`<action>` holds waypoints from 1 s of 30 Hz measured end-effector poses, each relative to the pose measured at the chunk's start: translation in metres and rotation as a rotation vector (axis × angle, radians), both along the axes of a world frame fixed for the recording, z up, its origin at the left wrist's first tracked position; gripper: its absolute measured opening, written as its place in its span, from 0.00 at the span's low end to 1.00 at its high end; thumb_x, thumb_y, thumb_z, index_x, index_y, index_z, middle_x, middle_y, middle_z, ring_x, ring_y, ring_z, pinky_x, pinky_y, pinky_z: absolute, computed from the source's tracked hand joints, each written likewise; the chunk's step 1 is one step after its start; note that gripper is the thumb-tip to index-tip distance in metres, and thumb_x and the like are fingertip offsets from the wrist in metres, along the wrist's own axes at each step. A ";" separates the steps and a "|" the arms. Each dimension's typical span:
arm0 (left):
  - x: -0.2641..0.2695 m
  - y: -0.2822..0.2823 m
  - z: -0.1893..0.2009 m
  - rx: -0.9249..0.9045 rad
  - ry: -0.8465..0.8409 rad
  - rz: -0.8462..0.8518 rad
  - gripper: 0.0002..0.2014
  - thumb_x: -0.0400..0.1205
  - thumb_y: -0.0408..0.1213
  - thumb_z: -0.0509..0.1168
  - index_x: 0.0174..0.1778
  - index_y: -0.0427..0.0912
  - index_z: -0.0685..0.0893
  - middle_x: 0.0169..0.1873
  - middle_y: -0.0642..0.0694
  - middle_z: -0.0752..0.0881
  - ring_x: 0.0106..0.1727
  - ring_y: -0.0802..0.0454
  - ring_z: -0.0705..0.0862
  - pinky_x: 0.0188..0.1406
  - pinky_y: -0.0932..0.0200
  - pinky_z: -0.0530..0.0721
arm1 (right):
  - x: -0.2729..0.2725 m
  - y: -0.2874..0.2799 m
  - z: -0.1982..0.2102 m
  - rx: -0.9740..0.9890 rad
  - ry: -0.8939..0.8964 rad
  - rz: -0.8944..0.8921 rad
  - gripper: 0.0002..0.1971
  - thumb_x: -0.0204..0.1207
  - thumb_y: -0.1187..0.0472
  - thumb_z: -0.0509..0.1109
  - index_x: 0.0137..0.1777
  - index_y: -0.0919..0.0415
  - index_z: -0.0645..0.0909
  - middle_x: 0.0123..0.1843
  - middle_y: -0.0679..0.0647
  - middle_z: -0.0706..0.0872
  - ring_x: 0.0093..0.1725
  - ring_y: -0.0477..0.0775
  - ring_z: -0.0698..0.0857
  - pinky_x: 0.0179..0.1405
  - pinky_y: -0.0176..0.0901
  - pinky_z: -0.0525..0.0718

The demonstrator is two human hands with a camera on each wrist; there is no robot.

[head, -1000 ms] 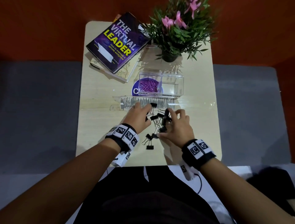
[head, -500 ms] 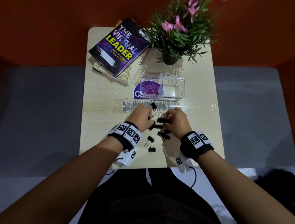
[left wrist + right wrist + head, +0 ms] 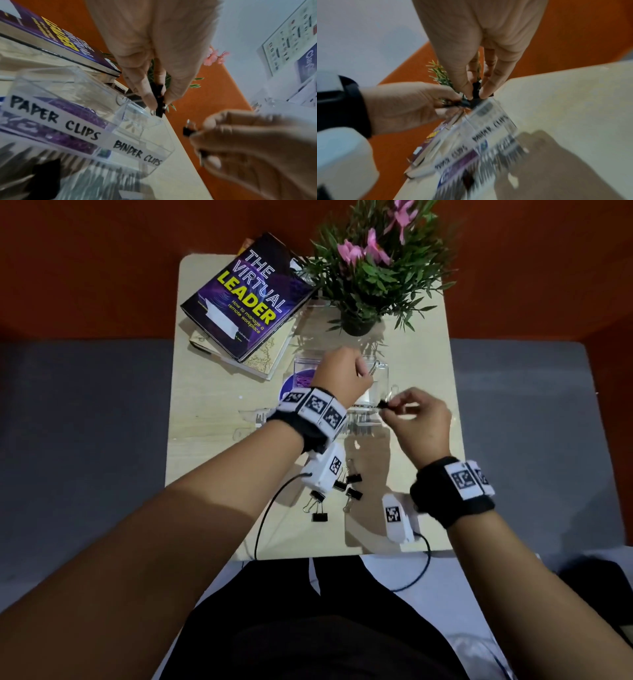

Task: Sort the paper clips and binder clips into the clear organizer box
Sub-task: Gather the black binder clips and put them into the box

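Note:
The clear organizer box [image 3: 383, 375] stands mid-table, labelled for paper clips and binder clips. Purple paper clips [image 3: 80, 113] fill its left compartment. My left hand [image 3: 364, 371] hovers over the right compartment and pinches black binder clips [image 3: 158, 100] between thumb and fingers just above its far rim. My right hand [image 3: 390, 407] is raised at the box's front right corner and pinches one black binder clip [image 3: 384, 404], also seen as binder clip [image 3: 476, 89]. Several loose binder clips [image 3: 342, 489] lie on the table near me, partly hidden by my left wrist camera.
A stack of books [image 3: 250, 299] sits at the back left of the small table [image 3: 212, 419]. A potted plant [image 3: 363, 285] with pink flowers stands right behind the box. A clear ruler-like strip [image 3: 359, 419] lies in front of the box.
Both hands have left the pile of binder clips and risen toward the box, each carrying clips. The left hand now hangs over the right compartment, and fewer clips lie on the table.

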State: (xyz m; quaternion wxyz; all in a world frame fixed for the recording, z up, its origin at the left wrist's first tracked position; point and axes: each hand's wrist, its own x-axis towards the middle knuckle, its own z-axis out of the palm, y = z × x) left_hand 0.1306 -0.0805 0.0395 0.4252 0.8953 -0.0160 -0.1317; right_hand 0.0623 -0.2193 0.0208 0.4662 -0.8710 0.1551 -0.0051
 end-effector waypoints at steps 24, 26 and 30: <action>-0.141 0.055 -0.074 0.523 0.132 -0.500 0.39 0.69 0.56 0.75 0.71 0.48 0.66 0.68 0.38 0.65 0.66 0.36 0.68 0.61 0.42 0.80 | -0.079 0.024 -0.050 -0.481 0.249 0.651 0.30 0.57 0.56 0.83 0.60 0.47 0.78 0.66 0.53 0.74 0.59 0.63 0.74 0.34 0.51 0.85; -0.133 0.056 -0.074 0.495 0.098 -0.480 0.27 0.74 0.50 0.73 0.65 0.46 0.72 0.60 0.39 0.70 0.60 0.38 0.72 0.60 0.45 0.79 | -0.073 0.024 -0.052 -0.390 0.221 0.593 0.16 0.64 0.61 0.77 0.53 0.50 0.83 0.62 0.54 0.77 0.57 0.62 0.76 0.39 0.53 0.85; -0.122 0.061 -0.073 0.416 0.101 -0.429 0.15 0.76 0.42 0.69 0.57 0.45 0.78 0.52 0.40 0.75 0.54 0.39 0.75 0.56 0.46 0.80 | -0.060 0.024 -0.055 -0.271 0.273 0.565 0.10 0.68 0.64 0.74 0.49 0.55 0.86 0.52 0.57 0.79 0.52 0.61 0.82 0.47 0.51 0.84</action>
